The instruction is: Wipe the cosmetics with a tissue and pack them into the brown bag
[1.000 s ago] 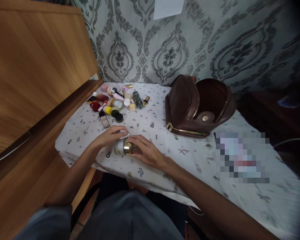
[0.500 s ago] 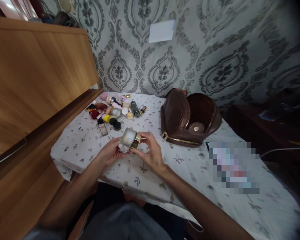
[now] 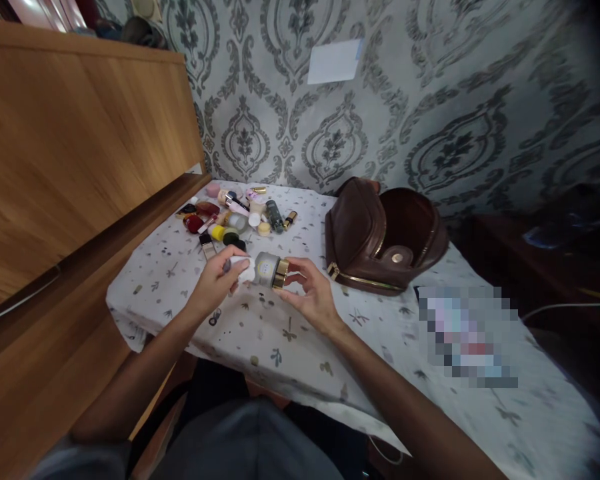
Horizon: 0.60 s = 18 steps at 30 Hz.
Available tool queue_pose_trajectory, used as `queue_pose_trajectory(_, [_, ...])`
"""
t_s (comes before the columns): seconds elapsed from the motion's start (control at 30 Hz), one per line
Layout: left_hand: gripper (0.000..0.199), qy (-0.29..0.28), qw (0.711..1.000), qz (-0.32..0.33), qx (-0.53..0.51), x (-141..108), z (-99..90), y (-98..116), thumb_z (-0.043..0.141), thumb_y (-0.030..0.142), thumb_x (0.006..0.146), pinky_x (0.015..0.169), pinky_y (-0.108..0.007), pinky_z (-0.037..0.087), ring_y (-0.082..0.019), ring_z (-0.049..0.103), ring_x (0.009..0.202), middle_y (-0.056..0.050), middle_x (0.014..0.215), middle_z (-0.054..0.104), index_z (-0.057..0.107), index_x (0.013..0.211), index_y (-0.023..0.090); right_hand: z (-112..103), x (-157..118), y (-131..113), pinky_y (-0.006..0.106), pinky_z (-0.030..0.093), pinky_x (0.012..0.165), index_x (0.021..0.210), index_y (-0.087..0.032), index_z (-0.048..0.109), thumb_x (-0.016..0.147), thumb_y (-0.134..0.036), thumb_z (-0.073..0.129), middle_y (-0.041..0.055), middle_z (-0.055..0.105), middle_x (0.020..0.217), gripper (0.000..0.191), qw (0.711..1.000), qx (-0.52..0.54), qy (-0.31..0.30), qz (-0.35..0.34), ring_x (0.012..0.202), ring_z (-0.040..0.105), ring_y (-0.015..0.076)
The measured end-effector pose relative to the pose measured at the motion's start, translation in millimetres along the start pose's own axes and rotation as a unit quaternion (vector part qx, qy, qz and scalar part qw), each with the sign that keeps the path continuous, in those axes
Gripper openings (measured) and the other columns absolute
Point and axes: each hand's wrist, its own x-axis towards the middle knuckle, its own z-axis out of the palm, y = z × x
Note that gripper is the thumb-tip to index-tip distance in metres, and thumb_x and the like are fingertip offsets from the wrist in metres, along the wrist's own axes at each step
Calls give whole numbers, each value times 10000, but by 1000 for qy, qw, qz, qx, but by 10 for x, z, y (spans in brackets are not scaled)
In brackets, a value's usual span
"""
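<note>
A frosted cosmetic jar [image 3: 266,269] with a gold lid [image 3: 281,273] lies on its side in the air above the table. My right hand [image 3: 311,293] pinches it by the gold lid, thumb below and fingers above. In my left hand [image 3: 221,275] is a crumpled white wipe [image 3: 245,268], held between thumb and fingers close against the jar's base. Whether the wipe touches the jar, I cannot tell. Beyond my left hand lies a bottle with a dark cap [image 3: 208,247], partly hidden by the hand.
Several cosmetics, among them a dark green bottle [image 3: 275,217] and a red item [image 3: 193,223], lie at the table's back left. An open brown bag [image 3: 357,230] stands at the back right. A blurred-out item [image 3: 463,337] is on the right. A wooden cabinet [image 3: 85,127] borders the left.
The wipe has come away from around the jar's side to its base end as my left hand moved up and left. The jar has turned more level, still held by the lid.
</note>
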Motion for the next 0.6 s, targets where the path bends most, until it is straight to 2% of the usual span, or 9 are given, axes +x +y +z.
queue_pose_trajectory(0.1, [255,8,1000,-5,12,23,-15,-43,607,426,838,393,-166,320,-66,408,407,74,534,487,585,880,176,11,6,-32,360,555,821,1087,-263,605,644,-428,875,33,658,1022,544,990,107,-58,78,903,639,189])
queue_pose_trajectory(0.2, [264,-18,1000,-16,20,-54,-7,-24,586,443,855,399,-169,310,-74,404,421,69,530,488,581,869,179,6,16,-48,343,538,846,1067,-275,615,649,-432,871,21,673,1034,514,978,160,-46,126,932,643,183])
queue_pose_trajectory(0.27, [270,-37,999,-8,29,-109,8,29,577,448,873,417,-168,323,-79,404,447,70,540,470,596,899,180,-9,24,-49,326,532,858,1059,-280,623,653,-414,871,12,674,1026,494,976,165,-21,138,944,640,174])
queue_pose_trajectory(0.33, [261,-22,999,16,41,-120,26,84,560,435,892,440,-169,341,-79,408,479,64,584,475,607,923,181,-25,30,-49,321,531,866,1048,-275,627,637,-399,879,11,673,1023,498,976,164,-18,145,962,638,175])
queue_pose_trajectory(0.47, [219,26,993,63,93,-35,45,128,527,391,909,484,-164,356,-80,435,549,46,682,506,597,908,184,-40,36,-69,324,555,824,1043,-235,625,611,-442,880,36,682,1034,542,970,167,-64,166,949,655,188])
queue_pose_trajectory(0.6, [269,-8,992,36,119,-42,45,143,515,444,900,482,-165,355,-97,452,570,44,657,487,582,866,186,-25,33,-153,362,602,700,1017,-222,596,648,-596,796,63,702,987,562,972,161,-67,155,862,687,228])
